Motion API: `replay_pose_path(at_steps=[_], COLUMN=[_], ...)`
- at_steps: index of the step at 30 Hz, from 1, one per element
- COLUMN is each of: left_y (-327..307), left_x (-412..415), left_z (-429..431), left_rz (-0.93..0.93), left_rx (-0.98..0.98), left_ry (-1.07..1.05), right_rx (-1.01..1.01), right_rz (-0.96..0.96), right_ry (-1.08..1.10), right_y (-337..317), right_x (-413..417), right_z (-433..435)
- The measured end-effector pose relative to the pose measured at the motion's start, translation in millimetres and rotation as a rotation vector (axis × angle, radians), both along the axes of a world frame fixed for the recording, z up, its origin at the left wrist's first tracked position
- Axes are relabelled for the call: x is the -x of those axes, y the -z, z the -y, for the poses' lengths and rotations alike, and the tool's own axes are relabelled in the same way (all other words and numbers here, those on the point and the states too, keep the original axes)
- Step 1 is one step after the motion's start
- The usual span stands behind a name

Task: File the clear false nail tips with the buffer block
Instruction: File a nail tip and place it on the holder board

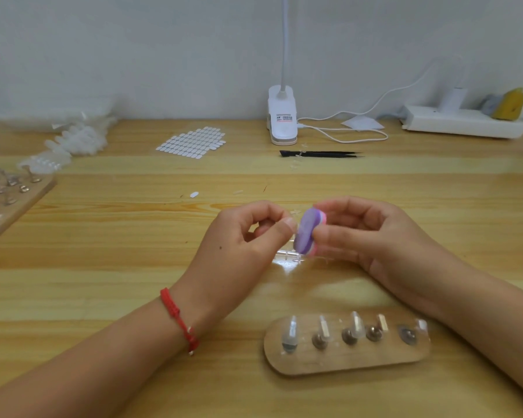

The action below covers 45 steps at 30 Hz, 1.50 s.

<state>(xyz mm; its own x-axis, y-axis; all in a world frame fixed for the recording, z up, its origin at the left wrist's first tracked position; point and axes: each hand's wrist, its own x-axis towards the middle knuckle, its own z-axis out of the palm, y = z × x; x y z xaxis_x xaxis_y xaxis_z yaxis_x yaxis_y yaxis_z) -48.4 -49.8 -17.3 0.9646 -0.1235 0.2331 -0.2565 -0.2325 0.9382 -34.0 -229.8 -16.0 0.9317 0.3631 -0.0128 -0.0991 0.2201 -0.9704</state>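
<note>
Purple-faced and pink-edged, the buffer block [307, 232] is standing nearly upright in the right hand [372, 236], whose thumb and fingers are clamping it just above the wooden worktop [103, 267]. The left hand [242, 239] is pinching thumb and forefinger together on a barely visible clear nail tip [296, 228], holding it against the block's purple face. Nearer the person, an oval wooden stand [284, 363] is carrying five clear tips [356, 322] on metal posts. A red bracelet [178, 319] is circling the left wrist.
</note>
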Motion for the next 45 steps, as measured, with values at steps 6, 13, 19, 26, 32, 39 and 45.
replay_pose_path(at_steps=[6, 13, 19, 26, 32, 39, 45], left_y=[-0.4, 1.7, 1.7, -0.7, 0.2, 0.4, 0.4], left_x=[-0.8, -2.4, -7.4, -6.6, -2.6, -3.2, -5.2], left_z=[-0.3, 1.3, -2.4, -2.4, -0.1, -0.1, -2.8], left_rz=[0.039, 0.033, 0.069, 0.066, 0.054, 0.078, 0.085], left_rx=[0.039, 0.108, 0.142, 0.123, 0.109, 0.119, 0.131], left_ry=[-0.068, -0.081, -0.189, -0.104, -0.016, -0.111, -0.198], right_rx=[0.128, -0.058, 0.0, 0.014, -0.049, -0.078, -0.002], right_rz=[0.044, -0.045, -0.035, -0.023, -0.046, -0.058, -0.023], right_ry=[-0.109, -0.02, -0.081, -0.109, -0.06, -0.044, -0.049], right_y=[-0.2, 0.2, -2.1, -1.8, -2.2, -1.4, -1.2], right_x=[0.0, -3.9, -3.0, -1.5, -3.4, -5.0, -4.3], right_z=[0.2, 2.4, 1.6, 0.1, 2.4, 3.7, 1.1])
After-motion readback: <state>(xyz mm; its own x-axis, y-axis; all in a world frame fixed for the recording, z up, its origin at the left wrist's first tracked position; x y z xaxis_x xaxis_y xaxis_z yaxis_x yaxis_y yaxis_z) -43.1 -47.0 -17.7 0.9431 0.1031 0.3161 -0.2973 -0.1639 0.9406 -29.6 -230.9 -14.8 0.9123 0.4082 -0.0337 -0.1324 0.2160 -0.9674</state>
